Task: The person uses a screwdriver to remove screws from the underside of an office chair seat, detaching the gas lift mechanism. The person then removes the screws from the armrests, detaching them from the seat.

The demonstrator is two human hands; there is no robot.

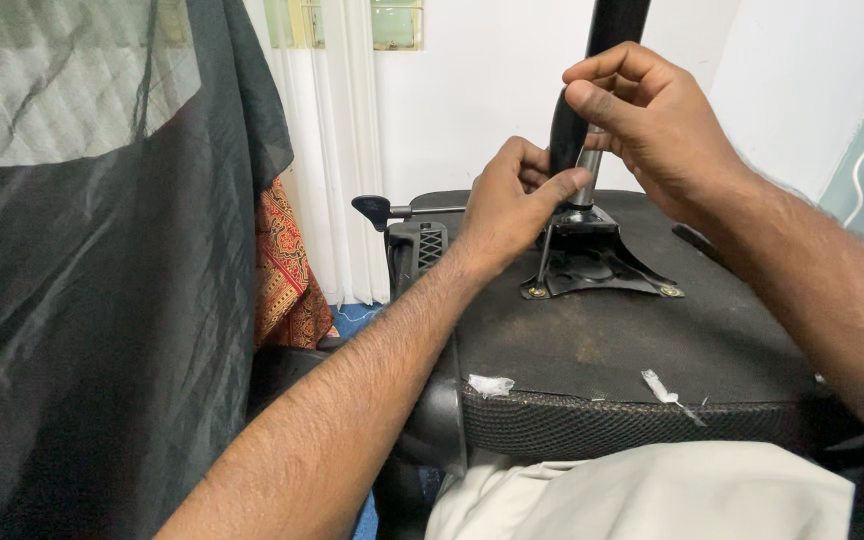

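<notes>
An upturned office chair seat [602, 350] lies across my lap, its dusty black underside facing up. A black metal mounting plate [597, 265] is screwed to it, and a gas-lift column [607, 25] rises from the plate out of the top of the view. My left hand [507, 205] pinches the column's lower chrome end just above the plate. My right hand [652, 120] wraps around the black column higher up. A black adjustment lever [382, 210] sticks out to the left of the plate.
A dark mesh net [102, 300] hangs along the left side. Behind it are an orange patterned cloth [282, 270] and white curtains [337, 150]. A white wall stands behind the chair. Bits of white tape [667, 390] cling to the seat's mesh edge.
</notes>
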